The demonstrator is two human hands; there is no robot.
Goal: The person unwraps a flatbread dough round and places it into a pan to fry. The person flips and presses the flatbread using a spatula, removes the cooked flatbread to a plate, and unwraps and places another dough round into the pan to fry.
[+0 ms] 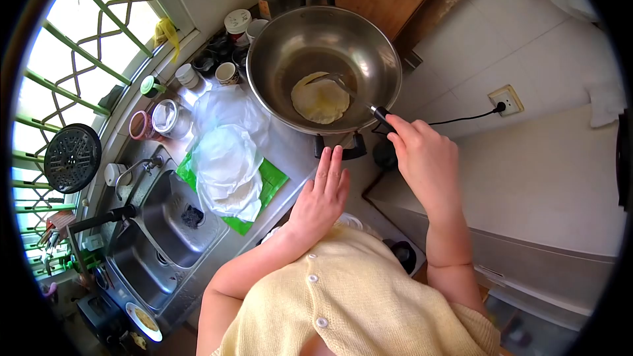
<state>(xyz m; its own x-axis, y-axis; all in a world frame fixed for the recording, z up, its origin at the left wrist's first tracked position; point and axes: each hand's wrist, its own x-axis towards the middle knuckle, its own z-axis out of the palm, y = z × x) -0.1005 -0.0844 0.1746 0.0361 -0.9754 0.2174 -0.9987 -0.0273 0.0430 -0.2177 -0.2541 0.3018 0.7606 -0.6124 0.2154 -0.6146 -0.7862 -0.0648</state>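
Observation:
A large steel wok (277, 33) with black handles stands on the counter. In its lower part lies a round, pale flatbread (320, 102). My right hand (425, 158) is wrapped round the black handle of a spatula (379, 113), whose metal head rests at the flatbread's upper edge. My left hand (321, 201) has its fingers stretched out, with the tips at the wok's near black handle (353, 148). It grips nothing. Left of the wok, white plastic wrapping (227, 165) with pale contents lies over a green packet (271, 181).
A double sink (178, 214) with a tap is at the lower left. Jars (173, 118) and cups line the window side. A plate of food (144, 322) sits beyond the sink. A black cord (461, 120) runs from the wall socket (506, 102) towards the wok.

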